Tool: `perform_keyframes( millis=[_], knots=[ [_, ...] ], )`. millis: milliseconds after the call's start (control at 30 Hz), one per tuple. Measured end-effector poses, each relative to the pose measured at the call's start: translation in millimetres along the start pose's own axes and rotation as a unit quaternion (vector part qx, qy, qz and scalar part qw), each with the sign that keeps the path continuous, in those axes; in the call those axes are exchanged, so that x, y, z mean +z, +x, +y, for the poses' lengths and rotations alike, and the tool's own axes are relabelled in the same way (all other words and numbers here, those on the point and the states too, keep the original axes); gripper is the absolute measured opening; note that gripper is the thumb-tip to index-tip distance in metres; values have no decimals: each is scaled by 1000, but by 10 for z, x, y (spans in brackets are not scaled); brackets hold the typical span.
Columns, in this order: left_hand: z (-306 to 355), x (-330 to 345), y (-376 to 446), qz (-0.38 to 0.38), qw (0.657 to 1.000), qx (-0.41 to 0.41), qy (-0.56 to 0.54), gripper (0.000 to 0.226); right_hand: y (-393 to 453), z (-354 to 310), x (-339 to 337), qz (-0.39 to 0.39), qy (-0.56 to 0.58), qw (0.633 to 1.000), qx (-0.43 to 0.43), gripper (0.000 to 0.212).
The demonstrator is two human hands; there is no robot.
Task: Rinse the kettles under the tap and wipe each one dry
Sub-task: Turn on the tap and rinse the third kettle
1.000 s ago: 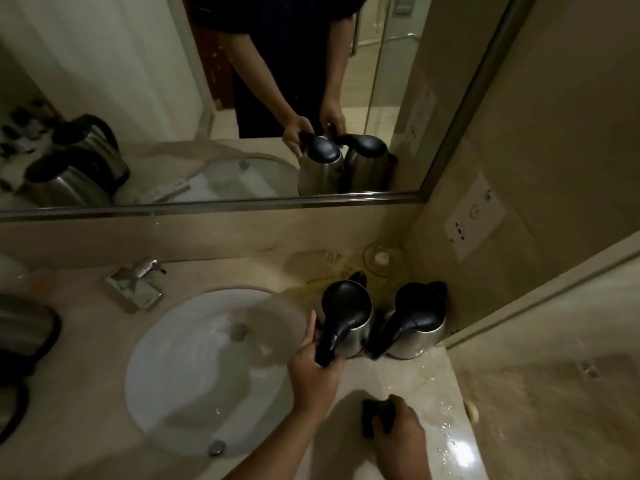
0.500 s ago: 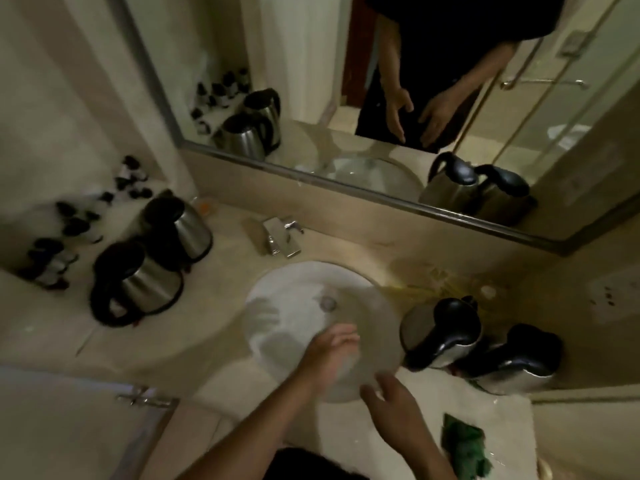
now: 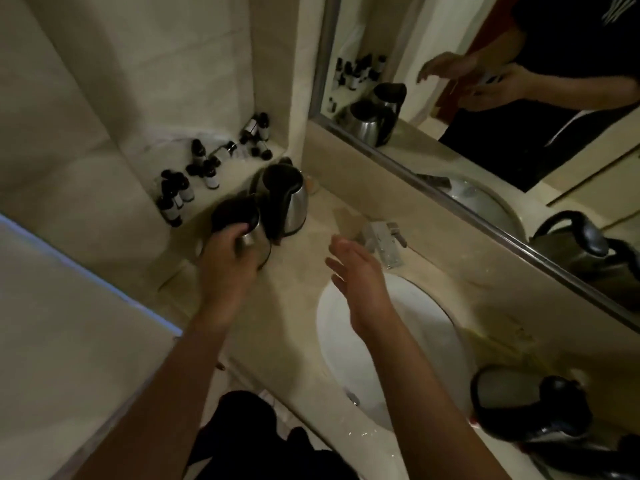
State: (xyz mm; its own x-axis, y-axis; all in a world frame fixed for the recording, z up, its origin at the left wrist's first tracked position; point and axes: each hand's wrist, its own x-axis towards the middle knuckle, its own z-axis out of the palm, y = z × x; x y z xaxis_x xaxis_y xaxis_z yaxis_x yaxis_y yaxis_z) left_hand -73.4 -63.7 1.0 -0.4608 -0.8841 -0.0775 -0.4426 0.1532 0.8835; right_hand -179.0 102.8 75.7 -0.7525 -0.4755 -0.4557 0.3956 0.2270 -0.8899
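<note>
Left hand (image 3: 228, 258) gripping near-left kettle (image 3: 242, 226); right hand (image 3: 356, 271) spread, empty, over sink (image 3: 433, 327). Second left kettle (image 3: 284, 199) probably pending; right kettle (image 3: 519, 407) looks done.

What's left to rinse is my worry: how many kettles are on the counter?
4 kettles, reflections aside: one under the left hand, one behind it, one right of the sink, one cropped at the corner.

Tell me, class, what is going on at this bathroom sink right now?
A person stands at a bathroom counter with several steel kettles. The left hand is closing on the near kettle left of the basin, beside a second kettle. The right hand hovers open and empty near the tap. Another kettle sits right of the basin. No water is visibly running.
</note>
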Motion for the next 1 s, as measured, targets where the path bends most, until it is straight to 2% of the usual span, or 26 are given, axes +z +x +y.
perform_keyframes(
  millis=[100, 233, 300, 333, 400, 467, 633, 800, 933, 1000],
  knots=[
    [-453, -165, 388, 15, 992, -25, 119, 49, 207, -15, 341, -11, -3, 1000, 14, 25],
    [-675, -105, 476, -51, 991, -90, 88, 52, 374, 57, 574, -19, 7, 999, 46, 27],
    [-697, -121, 492, -59, 993, -100, 27, 46, 450, 116, 626, -20, 4, 998, 52, 27],
    [-708, -133, 519, -59, 991, -108, -45, 42, 480, 138, 637, -15, 3, 998, 55, 26],
    [-744, -192, 606, -64, 972, -136, -181, 40, 545, 166, 657, -4, 1, 998, 64, 24],
    [-739, -258, 649, -73, 955, -157, -240, 46, 587, 177, 647, 5, 6, 998, 69, 22],
    [-476, -377, 571, -106, 930, -180, -301, 41, 651, 185, 526, 25, 17, 997, 68, 22],
    [-282, -431, 362, -152, 916, -232, -290, 34, 625, 297, 281, 72, 30, 994, 83, 20],
    [-133, -183, 255, -182, 907, -239, -294, 37, 543, 354, 65, 105, 35, 990, 91, 17],
    [-63, 62, 265, -221, 884, -262, -317, 37, 540, 355, -78, 128, 21, 987, 89, 25]
  ],
)
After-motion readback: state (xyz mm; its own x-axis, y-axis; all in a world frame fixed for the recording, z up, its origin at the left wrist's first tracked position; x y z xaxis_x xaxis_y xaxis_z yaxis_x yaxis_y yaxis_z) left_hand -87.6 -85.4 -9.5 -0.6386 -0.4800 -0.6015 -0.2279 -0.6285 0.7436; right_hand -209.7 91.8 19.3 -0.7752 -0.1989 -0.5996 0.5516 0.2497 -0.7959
